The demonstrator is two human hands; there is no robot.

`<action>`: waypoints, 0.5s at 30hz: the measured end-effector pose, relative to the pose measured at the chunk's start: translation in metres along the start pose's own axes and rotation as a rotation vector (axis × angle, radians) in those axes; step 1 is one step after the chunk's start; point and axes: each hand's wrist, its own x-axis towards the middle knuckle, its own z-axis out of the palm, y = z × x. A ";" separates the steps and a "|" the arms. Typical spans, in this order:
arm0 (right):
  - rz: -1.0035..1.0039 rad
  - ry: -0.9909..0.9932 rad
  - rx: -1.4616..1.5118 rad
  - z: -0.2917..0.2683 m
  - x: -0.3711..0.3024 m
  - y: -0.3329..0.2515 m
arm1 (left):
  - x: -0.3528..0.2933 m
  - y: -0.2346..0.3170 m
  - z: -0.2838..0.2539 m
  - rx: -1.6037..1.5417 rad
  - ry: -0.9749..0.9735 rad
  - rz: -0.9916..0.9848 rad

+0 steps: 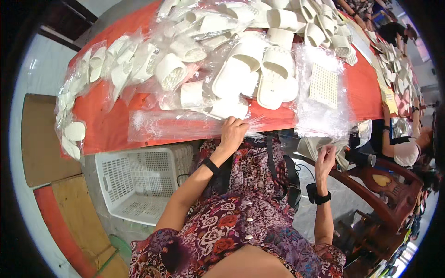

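My left hand [233, 134] is at the front edge of the red-covered table, its fingers pinched on a clear plastic bag [162, 124] that creases outward from the fingertips. A white slipper [229, 109] lies just beyond those fingers. My right hand [326, 160] is lower and to the right, just off the table edge, with its fingers curled together. Pale slippers [309, 148] are right beside it; what its fingers hold, if anything, cannot be made out. A pair of white slippers [276, 69] lies on the table ahead of my hands.
Many bagged white slippers [171, 72] cover the table's far side. A stack of clear bags [320, 120] with a pale dotted sheet [323, 85] lies to the right. Below stands a white plastic crate [109, 197]. A carved wooden chair [384, 185] and other people are at right.
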 end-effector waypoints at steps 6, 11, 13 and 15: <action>0.074 0.072 0.244 -0.016 -0.006 -0.011 | 0.003 0.006 -0.004 -0.062 0.001 -0.022; 0.137 0.084 0.419 -0.030 -0.012 -0.053 | 0.007 0.019 -0.033 -0.259 -0.099 -0.124; 0.084 0.073 0.456 -0.029 -0.018 -0.079 | 0.009 0.028 -0.051 -0.474 -0.254 -0.230; 0.006 0.023 0.513 -0.023 -0.024 -0.107 | 0.013 0.037 -0.072 -0.948 -0.542 -0.435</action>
